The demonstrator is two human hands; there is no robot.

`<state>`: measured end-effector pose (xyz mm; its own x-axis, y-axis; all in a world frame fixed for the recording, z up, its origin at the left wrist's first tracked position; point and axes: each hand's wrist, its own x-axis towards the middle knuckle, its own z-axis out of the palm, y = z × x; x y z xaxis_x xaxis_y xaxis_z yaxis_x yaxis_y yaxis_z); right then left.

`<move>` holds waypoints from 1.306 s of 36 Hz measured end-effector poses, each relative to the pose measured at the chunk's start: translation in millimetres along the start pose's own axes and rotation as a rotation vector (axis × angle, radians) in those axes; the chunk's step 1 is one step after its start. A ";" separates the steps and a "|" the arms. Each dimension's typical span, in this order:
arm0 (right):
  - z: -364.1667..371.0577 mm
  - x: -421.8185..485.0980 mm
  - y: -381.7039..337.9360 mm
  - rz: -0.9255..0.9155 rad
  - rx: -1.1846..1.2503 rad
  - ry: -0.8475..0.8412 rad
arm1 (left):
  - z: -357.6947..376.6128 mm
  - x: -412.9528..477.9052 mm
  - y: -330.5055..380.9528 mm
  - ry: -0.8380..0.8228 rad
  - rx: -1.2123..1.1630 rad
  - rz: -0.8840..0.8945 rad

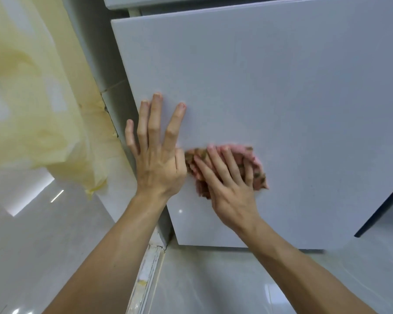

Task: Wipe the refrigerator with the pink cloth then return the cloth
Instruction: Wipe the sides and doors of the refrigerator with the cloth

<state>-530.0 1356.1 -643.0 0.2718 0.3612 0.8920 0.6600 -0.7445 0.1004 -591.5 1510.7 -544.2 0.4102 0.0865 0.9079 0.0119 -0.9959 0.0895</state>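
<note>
While my left hand lies flat with fingers spread on the fridge door, my right hand presses the bunched pink cloth against it, fingers straight.

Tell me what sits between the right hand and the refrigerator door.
The pink cloth: in the head view the right hand presses it flat against the refrigerator door with straight fingers.
</note>
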 end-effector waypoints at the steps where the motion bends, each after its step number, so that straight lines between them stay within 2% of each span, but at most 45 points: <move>1: -5.4 19.1 -4.7 0.037 0.022 0.026 | -1.3 0.6 -1.5 -0.011 -0.009 0.006; 7: -27.1 112.0 -35.2 0.249 0.132 0.215 | -5.1 3.0 -13.3 0.027 0.004 -0.007; 11: -21.0 114.9 -40.6 0.251 0.074 0.308 | -2.6 2.5 -19.1 0.042 -0.005 0.005; 16: -3.3 81.2 -38.7 0.168 0.090 0.278 | 4.6 1.3 -18.0 0.074 -0.048 -0.003; 21: 22.2 8.2 -37.3 0.078 0.058 0.097 | 9.3 -0.3 -20.2 0.088 -0.063 0.001; 28: 20.0 -4.8 -39.6 0.107 0.020 0.005 | 9.3 0.0 -27.2 0.081 -0.069 0.017; 31: 10.7 23.0 -42.8 0.137 0.049 0.031 | 6.7 0.0 -31.4 0.091 -0.067 0.032; 35: -4.2 79.6 -54.5 0.264 0.149 0.145 | 5.1 0.0 -37.3 0.095 -0.057 0.031; 38: -8.1 99.9 -61.3 0.309 0.134 0.201 | 6.0 -1.0 -45.1 0.111 -0.039 0.010; 43: 0.2 92.9 -59.0 0.257 0.084 0.269 | 12.0 -4.6 -55.7 0.113 -0.023 -0.012; 47: 15.1 62.9 -57.9 0.174 0.082 0.237 | 17.7 -6.1 -56.4 0.121 -0.043 -0.017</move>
<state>-540.6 1430.4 -599.4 0.2212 0.0843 0.9716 0.6746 -0.7327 -0.0900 -578.5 1565.9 -562.1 0.2969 0.1081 0.9488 -0.0220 -0.9925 0.1199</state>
